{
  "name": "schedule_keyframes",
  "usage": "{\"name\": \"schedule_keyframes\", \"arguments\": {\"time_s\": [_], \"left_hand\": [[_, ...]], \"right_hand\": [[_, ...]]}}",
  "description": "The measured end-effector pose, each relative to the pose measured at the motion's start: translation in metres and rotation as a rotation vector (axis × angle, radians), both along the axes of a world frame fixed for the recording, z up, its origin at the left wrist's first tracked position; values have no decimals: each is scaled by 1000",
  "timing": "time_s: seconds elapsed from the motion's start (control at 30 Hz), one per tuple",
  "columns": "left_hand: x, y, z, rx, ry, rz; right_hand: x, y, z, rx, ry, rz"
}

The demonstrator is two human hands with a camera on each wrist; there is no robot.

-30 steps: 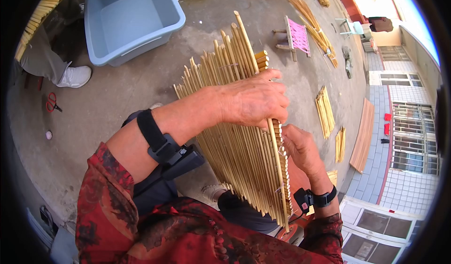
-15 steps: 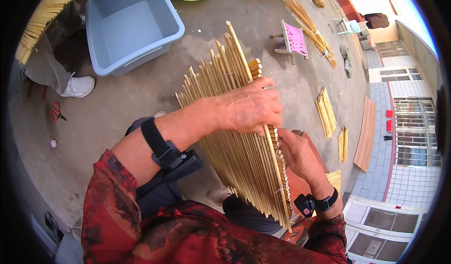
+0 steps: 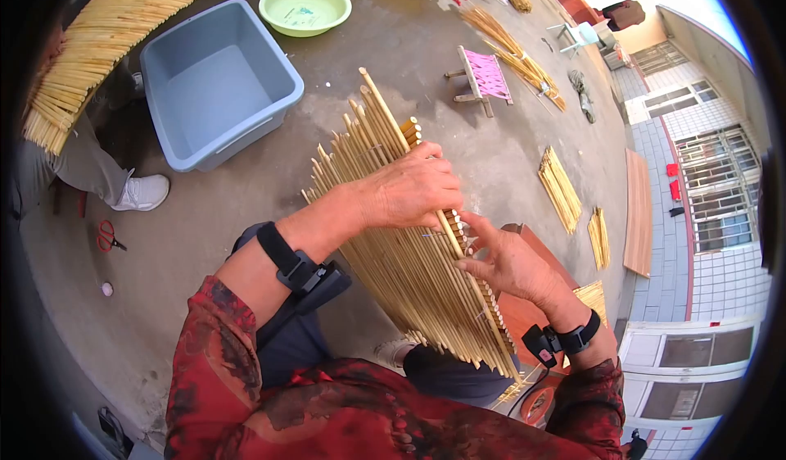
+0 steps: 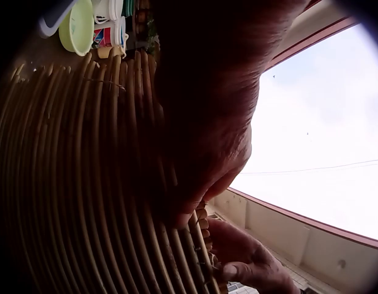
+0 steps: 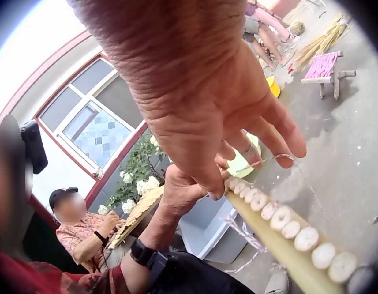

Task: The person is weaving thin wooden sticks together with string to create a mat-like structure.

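Observation:
A mat of tied, peeled stalks (image 3: 409,271) slants across my lap, one longer stalk along its right edge. My left hand (image 3: 409,188) grips the upper part of that edge, fingers curled over it; in the left wrist view the left hand (image 4: 216,153) is mostly in shadow. Just below, my right hand (image 3: 516,265) is at the cut ends, thumb and forefinger spread apart. In the right wrist view, a thin thread (image 5: 293,157) passes by the loosely extended fingers of my right hand (image 5: 213,104). A twisted string (image 5: 244,233) hangs from the row of cut ends (image 5: 290,228).
A grey-blue tub (image 3: 221,83) and a green basin (image 3: 305,8) stand ahead. A pink woven stool (image 3: 487,73), stalk bundles (image 3: 560,190) and red-handled scissors (image 3: 106,236) are on the ground. Another person (image 5: 85,236) sits opposite, holding a second stalk mat (image 3: 106,46).
The head view has shifted, showing more of the far mat and basins. My right thumb and forefinger have spread apart at the edge. My left hand keeps its grip on the mat.

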State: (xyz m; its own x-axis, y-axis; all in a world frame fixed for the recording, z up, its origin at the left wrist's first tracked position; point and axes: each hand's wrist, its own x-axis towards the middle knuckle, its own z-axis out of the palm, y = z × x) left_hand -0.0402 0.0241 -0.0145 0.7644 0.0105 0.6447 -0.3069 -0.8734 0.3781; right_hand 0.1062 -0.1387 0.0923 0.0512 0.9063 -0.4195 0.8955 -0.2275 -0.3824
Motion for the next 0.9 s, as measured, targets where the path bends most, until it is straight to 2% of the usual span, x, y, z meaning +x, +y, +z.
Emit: {"name": "schedule_keyframes", "arguments": {"time_s": [0.07, 0.17, 0.23, 0.27, 0.33, 0.37, 0.4, 0.47, 0.6, 0.67, 0.77, 0.9], "left_hand": [[-3, -1, -2, 7, 19, -13], [-1, -6, 5, 74, 6, 14], [3, -11, 20, 137, 53, 38], [1, -13, 20, 135, 54, 37], [6, -19, 43, 159, 47, 151], [4, -20, 45, 159, 48, 151], [5, -20, 60, 168, 75, 192], [9, -29, 89, 159, 119, 344], [14, -36, 113, 208, 121, 434], [18, -40, 138, 167, 153, 525], [18, -51, 156, 107, 210, 617], [14, -58, 160, 61, 184, 641]], "right_hand": [[18, -13, 11, 213, -205, 151], [16, -43, 45, 395, -291, 127], [-2, -68, 64, 404, -278, 41], [-8, -70, 67, 349, -260, 28], [-17, -97, 56, 471, -306, 17], [-19, -96, 47, 507, -343, 80], [-15, -96, 24, 711, -381, 127], [-1, -92, 7, 869, -448, 131], [7, -62, 6, 1128, -566, 255], [15, -42, 11, 1248, -592, 237], [24, -27, 23, 1356, -597, 240], [21, -17, 29, 1441, -572, 284]]}}
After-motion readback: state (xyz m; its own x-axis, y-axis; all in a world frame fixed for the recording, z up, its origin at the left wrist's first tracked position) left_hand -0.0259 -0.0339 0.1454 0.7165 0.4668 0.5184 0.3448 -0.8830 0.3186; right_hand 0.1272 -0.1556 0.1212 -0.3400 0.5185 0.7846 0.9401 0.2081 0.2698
